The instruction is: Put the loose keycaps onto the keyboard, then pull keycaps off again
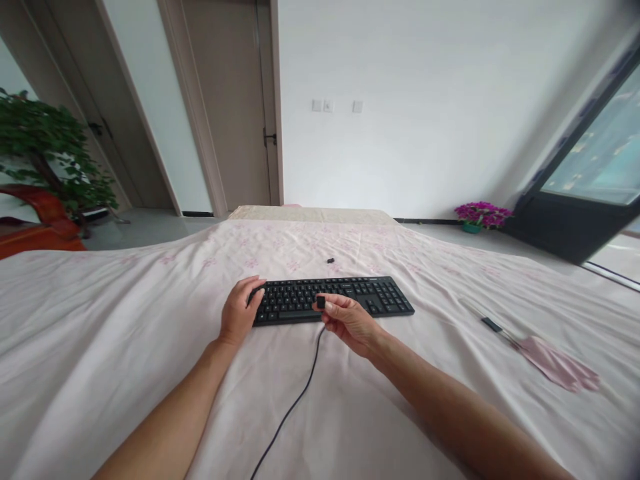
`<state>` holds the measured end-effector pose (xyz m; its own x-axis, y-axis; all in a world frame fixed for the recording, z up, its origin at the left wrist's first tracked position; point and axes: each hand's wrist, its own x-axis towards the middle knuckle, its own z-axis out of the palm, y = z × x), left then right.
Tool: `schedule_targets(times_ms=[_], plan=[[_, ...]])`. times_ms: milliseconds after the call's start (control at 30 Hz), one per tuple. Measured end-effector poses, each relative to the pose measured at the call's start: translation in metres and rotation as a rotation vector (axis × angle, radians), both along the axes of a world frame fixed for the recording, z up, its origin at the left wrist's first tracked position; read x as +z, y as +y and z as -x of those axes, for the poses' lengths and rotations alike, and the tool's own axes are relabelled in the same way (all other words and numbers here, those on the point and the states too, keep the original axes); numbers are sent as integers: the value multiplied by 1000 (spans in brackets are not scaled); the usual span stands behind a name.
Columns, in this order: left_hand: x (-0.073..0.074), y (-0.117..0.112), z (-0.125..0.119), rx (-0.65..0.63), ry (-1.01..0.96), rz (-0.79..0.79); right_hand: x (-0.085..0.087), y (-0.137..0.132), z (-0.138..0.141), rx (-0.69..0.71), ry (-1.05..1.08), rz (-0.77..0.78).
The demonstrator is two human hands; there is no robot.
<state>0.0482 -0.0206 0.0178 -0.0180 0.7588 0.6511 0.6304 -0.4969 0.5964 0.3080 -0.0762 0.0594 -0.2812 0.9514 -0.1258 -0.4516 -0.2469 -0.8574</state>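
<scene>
The grip of the right hand (350, 323) is pinched together on a small black piece (321, 302), just above the near edge of the black keyboard (333, 299). The left hand (239, 312) drapes over the keyboard's left end; whether its grip clamps, I cannot tell. The keyboard lies on the bed (125, 333), with a black cable (295, 400) trailing nearward.

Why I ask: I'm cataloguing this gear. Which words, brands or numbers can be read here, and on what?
None can be read.
On the keyboard: pale key marks, too small and blurred to read.
On the black piece in the right hand: no marking visible.
On the wall switches: no lettering visible.
</scene>
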Motion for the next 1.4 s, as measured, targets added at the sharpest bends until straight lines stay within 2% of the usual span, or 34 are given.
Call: schedule_targets(times_ms=[100,200,433,667,1400], plan=[[18,-18,-21,-163,-65,-50,-1,0,9,39,27,0],[29,-31,-40,-300,-55,-57,-1,-1,13,71,35,-23],[34,-49,-63,-457,-29,-104,0,-7,16,50,33,5],[36,-59,-72,-441,-43,-63,3,-15,23,16,32,14],[33,-58,-69,-459,28,-75,0,-21,24,3,25,76]])
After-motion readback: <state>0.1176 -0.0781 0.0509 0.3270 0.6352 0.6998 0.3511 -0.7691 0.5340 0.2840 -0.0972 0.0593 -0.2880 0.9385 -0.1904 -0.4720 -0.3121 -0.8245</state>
